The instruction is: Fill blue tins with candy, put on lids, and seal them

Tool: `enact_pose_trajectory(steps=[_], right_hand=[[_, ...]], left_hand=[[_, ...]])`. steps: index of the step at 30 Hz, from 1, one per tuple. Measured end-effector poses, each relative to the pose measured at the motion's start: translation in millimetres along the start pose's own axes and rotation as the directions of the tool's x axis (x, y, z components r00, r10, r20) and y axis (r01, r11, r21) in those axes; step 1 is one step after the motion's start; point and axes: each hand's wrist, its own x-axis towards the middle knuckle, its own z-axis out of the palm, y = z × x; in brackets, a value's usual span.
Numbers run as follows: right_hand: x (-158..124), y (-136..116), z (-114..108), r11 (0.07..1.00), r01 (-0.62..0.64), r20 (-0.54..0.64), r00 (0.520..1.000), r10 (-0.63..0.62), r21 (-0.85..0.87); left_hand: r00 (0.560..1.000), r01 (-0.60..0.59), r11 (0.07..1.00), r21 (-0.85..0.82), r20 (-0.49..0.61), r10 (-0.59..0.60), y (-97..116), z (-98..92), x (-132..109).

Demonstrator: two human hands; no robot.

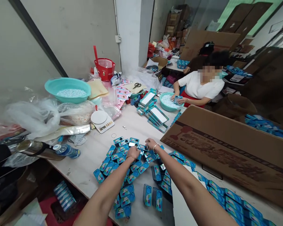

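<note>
Right of the white scale (102,121) and nearer, blue tins (133,176) crowd the desk (136,125), many long axes slanting away rightward. At their farther rows are the left hand (133,153) and right hand (151,144); whether fingers grip, I cannot tell.

L hand (133,153) & R hand (151,144) reach fwd, fingers (148,143) bent.
</note>
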Motion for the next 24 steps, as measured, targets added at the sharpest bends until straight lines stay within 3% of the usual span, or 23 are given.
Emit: enact_pose_trajectory(steps=[7, 12, 17, 24], right_hand=[[3.8, 0.2, 6.4, 0.949, -0.063, -0.011, 0.998, 0.063, -0.310], [19.7, -10.1, 8.4, 0.894, -0.073, 0.010, 0.996, 0.087, -0.443], [25.7, -8.6, 5.3, 0.883, -0.076, 0.034, 0.994, 0.103, -0.464], [4.9, 3.2, 9.7, 0.911, -0.061, -0.073, 0.997, 0.034, -0.409]], left_hand=[[0.995, 0.079, 0.888, -0.452, 0.086, -0.045, -22.2, -40.9, 15.0], [0.992, 0.105, 0.818, -0.565, 0.116, -0.047, -18.7, -44.2, 31.2], [0.990, 0.116, 0.894, -0.433, 0.124, -0.068, -11.2, -35.7, 42.9], [0.998, 0.056, 0.997, 0.055, -0.017, -0.055, 1.0, -27.6, 45.0]])
